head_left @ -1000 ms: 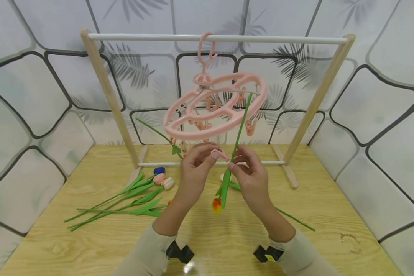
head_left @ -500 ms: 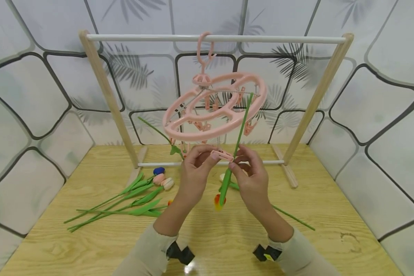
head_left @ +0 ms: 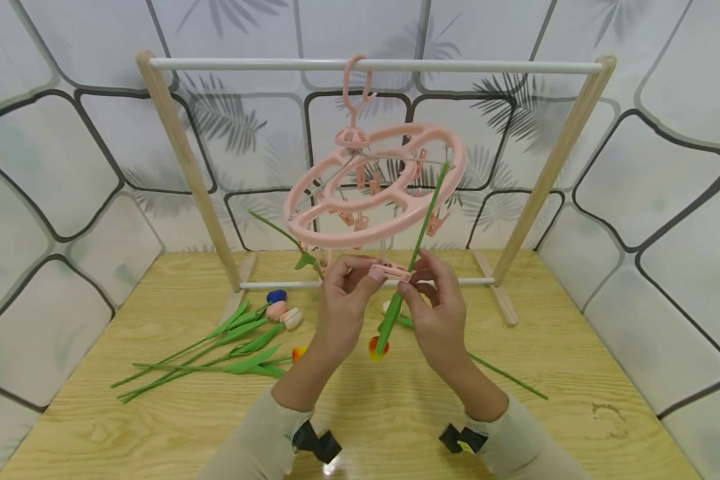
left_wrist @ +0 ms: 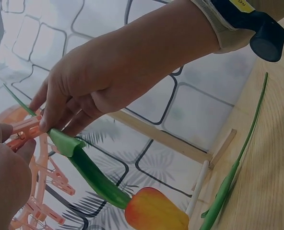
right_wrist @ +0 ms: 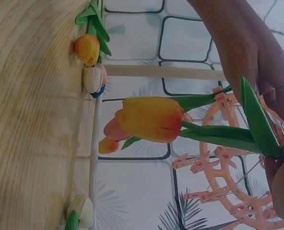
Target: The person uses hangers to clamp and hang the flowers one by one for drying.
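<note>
My left hand [head_left: 345, 313] pinches a pink clothespin [head_left: 391, 271] between thumb and fingers, its far end pointing right. Upside down in my right hand [head_left: 439, 317] hangs an artificial tulip; thumb and fingers pinch its green stem [head_left: 427, 223], and the orange-yellow bloom [head_left: 378, 347] points down. In the left wrist view the clothespin [left_wrist: 28, 130] meets the stem at the right thumb; whether its jaws enclose the stem is hidden by fingertips. Above both hands a pink round clip hanger [head_left: 360, 235] hangs tilted, with several clothespins beneath.
A rack with a white bar [head_left: 480, 67] and wooden posts [head_left: 186, 157] carries the hanger. Several tulips [head_left: 234, 340] lie on the wooden table [head_left: 126, 433] at left. One white tulip [head_left: 507, 377] lies behind the right hand. Another stem [head_left: 276, 228] hangs under the hanger's left side.
The left hand and clothespin have shifted slightly right, up against the stem. The held tulip has tilted, its stem tip moving right and its bloom rising a little.
</note>
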### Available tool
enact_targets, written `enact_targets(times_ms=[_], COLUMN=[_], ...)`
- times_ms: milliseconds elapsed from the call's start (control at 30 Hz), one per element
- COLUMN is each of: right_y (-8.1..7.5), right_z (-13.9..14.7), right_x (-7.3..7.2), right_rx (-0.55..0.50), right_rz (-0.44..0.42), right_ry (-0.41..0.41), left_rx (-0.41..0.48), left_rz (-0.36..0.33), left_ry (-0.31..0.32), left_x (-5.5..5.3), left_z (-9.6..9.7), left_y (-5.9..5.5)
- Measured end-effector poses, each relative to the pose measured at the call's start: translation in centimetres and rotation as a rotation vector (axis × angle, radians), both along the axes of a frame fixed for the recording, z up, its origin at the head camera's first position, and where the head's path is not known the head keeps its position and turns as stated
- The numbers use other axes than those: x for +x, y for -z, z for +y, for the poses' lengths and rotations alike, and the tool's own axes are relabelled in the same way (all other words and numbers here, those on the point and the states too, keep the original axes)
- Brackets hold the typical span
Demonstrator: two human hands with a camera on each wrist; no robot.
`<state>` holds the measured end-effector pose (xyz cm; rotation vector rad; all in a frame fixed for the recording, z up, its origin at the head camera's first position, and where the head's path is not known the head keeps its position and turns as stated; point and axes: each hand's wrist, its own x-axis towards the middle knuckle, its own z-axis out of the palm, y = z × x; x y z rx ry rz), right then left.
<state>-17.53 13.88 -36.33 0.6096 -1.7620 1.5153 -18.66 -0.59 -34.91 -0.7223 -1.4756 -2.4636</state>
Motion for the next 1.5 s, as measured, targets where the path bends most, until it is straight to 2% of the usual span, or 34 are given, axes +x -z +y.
enact_targets(times_ms=[300,600,767,833,1067,1300,1500], right_y=[0.1,0.4,0.5,0.6,0.7,0.7,0.8], right_z=[0.0,0.0,0.1,0.2,1.3,1.6,1.8], right_x=[0.0,-0.1,-0.1,-0.2,-0.2,-0.3,-0.3], right_rx=[-0.002,0.0,-0.006,-0.003,0.01,0.005,0.008], right_rz=[-0.015,-0.056,-0.082,-0.09,-0.165,-0.218,-0.245], right_ry=[-0.011,-0.045,-0.047,-0.042,-0.04,-0.076,-0.089], left_rx=[-0.05,-0.15,-0.159,-0.162,-0.111,-0.121,-0.177], left_rz=[-0.009,0.081,0.112,0.119,0.127,0.108,0.089], left_ry=[-0.025,-0.137,-0.174,-0.18,-0.14,-0.139,-0.193], left_x=[0.0,-0.1,-0.2,-0.3,-0.4,-0.2,-0.1], left_z=[0.0,0.1,0.1,0.1,0.1,-0.1,-0.1], left_y=[0.3,0.5,0.6,0.6,0.9,1.1,1.2])
